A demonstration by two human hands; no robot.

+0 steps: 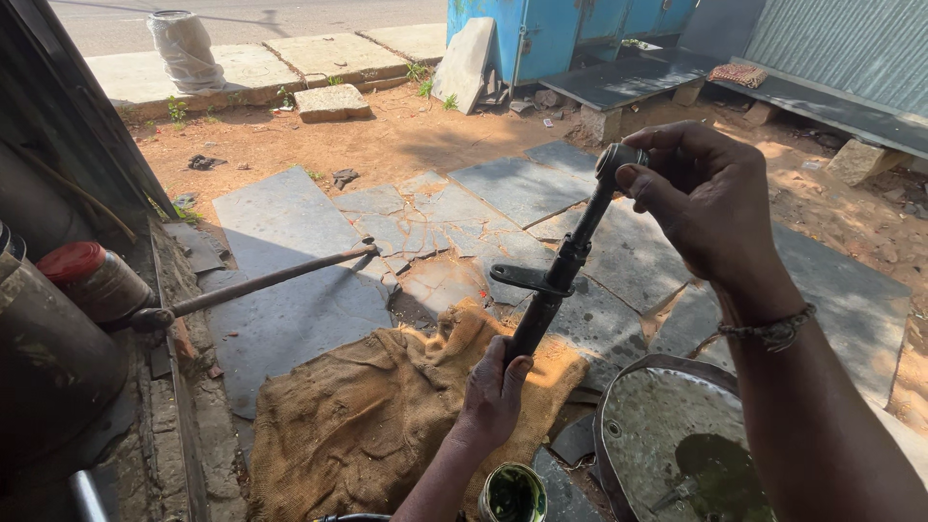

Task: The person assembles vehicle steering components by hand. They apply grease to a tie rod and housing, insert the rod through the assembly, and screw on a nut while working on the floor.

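Dark metal rod (564, 261) held tilted between both hands, above burlap sack (387, 411) and stone slabs (290, 242). Left hand (495, 394) clamped around lower end of rod; right hand (706, 198) closed over rounded upper end, thumb pressed on top. Flat bracket (527, 277) projecting sideways from rod, midway between hands. Cord bracelet (773, 332) on right wrist. Open tin (512, 493) of green grease just below left hand. Round metal basin (667, 435) with dark liquid beneath right forearm. Long iron bar (261, 282) well left of left hand, ending by red-capped can (92, 280). Blue container (561, 29) far beyond right hand.
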